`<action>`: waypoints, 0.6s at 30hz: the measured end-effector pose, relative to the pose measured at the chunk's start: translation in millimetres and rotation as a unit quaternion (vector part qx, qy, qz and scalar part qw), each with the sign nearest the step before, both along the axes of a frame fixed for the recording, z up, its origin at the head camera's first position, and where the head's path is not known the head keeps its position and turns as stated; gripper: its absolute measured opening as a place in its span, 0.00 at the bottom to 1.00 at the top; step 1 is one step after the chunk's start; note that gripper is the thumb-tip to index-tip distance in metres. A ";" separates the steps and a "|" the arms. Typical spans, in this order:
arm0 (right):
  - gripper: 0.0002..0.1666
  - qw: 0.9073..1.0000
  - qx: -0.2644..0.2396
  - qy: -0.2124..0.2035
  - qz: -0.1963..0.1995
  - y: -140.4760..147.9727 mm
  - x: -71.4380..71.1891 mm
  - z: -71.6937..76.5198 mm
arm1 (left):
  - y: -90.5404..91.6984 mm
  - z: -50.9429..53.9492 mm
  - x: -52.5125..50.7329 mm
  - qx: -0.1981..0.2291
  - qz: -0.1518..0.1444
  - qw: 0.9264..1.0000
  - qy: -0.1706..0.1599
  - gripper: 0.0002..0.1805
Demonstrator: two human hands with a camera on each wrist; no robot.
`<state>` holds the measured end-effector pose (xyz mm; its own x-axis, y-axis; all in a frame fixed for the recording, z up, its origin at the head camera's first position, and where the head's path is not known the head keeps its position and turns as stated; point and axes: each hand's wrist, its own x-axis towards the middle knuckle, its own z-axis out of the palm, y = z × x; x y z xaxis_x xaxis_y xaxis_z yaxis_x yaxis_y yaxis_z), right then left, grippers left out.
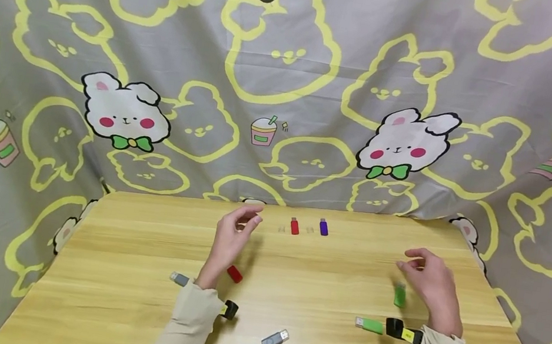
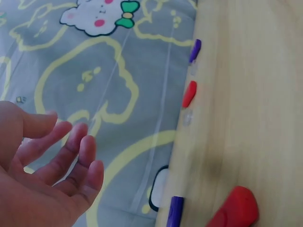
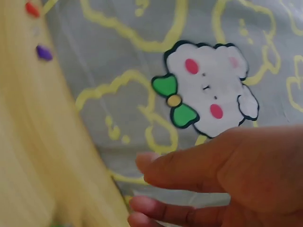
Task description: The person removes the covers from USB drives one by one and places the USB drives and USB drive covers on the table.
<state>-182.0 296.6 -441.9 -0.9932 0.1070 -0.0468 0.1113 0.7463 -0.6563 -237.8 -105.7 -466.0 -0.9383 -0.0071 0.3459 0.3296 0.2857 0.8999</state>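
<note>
Table (image 1: 334, 282), wood-grained, carries USB sticks in two conditions, ordered and scattered. Along the far edge I note a row: a left-end purple stick (image 2: 175, 211), a bright red stick (image 1: 294, 226) and a right-end purple stick (image 1: 323, 227), with pale pieces (image 2: 188, 117) between them (see-through, nature not established). That portion I judge done. Outstanding, in my judgement, are five loose items nearer the person: a dark red stick (image 1: 234, 274), a left grey stick (image 1: 179, 279), a middle grey stick (image 1: 274, 341), a far green stick (image 1: 399, 296) and a near green stick (image 1: 372, 326). The left hand (image 1: 230, 236) hangs above the table by the row's left end, its fingers curved, slightly spread and gripping nothing. The right hand (image 1: 428, 278) hovers near the far green stick, thumb and forefinger apart with nothing visible between; how its remaining fingers lie I cannot tell. No brand is legible on any stick. The right wrist camera (image 1: 394, 327) bears a yellow label (image 1: 408, 335), its lettering too small to read. The curtain (image 1: 310, 88) shows printed rabbits and cups, without readable words.
</note>
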 end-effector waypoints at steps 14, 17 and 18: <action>0.24 0.989 -0.025 -0.147 -0.007 8.2 5.0 -13.0 | -11.6 1.6 1.0 0.019 -0.012 1.000 -0.012 0.12; 0.22 0.988 -0.022 -0.152 -0.008 6.2 4.8 -14.3 | -13.9 0.6 1.5 0.020 -0.011 1.000 -0.015 0.12; 0.21 0.988 -0.018 -0.150 -0.009 5.6 4.3 -14.5 | -14.1 0.3 1.5 0.020 -0.011 1.000 -0.017 0.12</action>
